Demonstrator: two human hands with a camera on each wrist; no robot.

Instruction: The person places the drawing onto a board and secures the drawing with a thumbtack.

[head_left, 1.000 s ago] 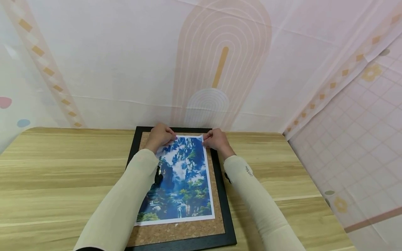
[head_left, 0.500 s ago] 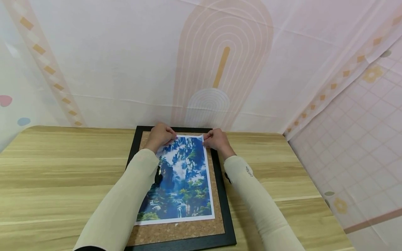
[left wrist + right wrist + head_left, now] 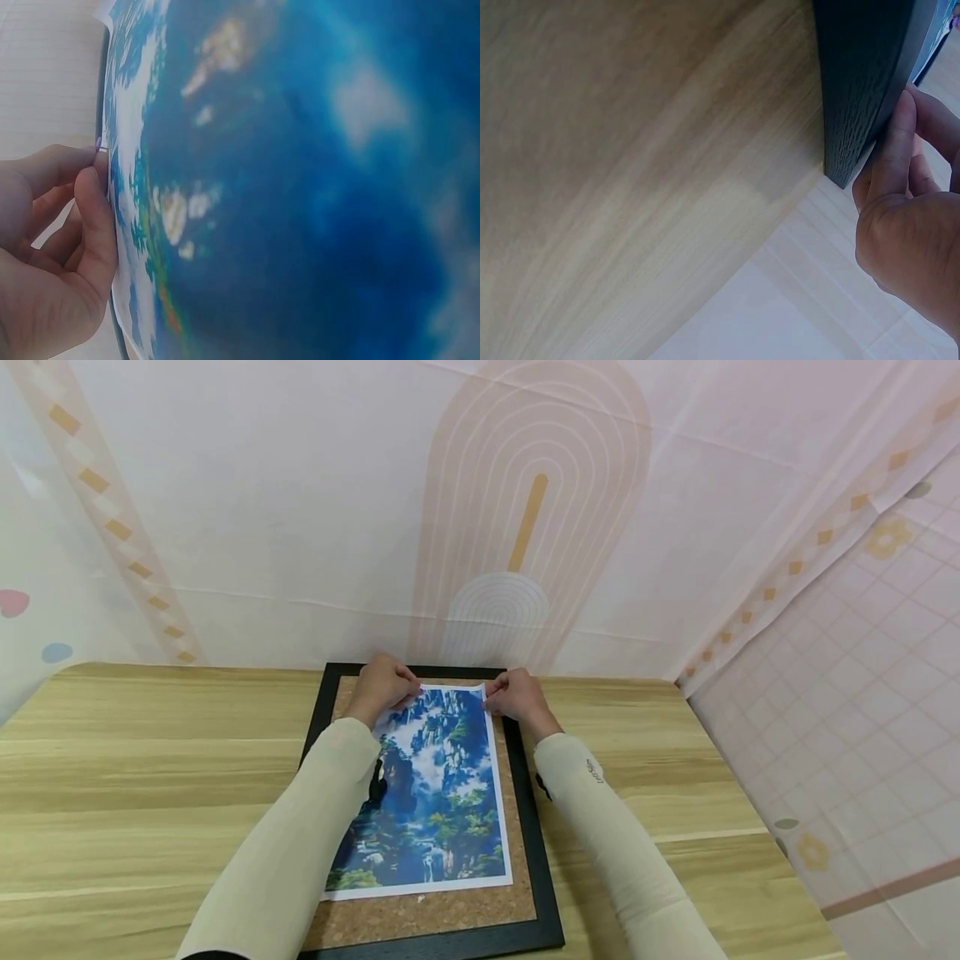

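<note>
The left hand (image 3: 382,687) sat at the print's (image 3: 431,785) far left corner, about eleven o'clock on the cork board (image 3: 442,910), its thumb and fingers (image 3: 94,225) curled and pinching the paper's edge. The print lay flat on the cork, inside the black frame (image 3: 536,860), on the wooden table (image 3: 150,777). At one o'clock, the right hand (image 3: 517,696) pinched the print's far right corner, fingers (image 3: 900,157) curled against the frame's edge.

- The print (image 3: 427,793) lies on the corkboard (image 3: 517,827), on the table (image 3: 150,777).
- Left hand (image 3: 381,687) and right hand (image 3: 517,695) sit at its far corners.
</note>
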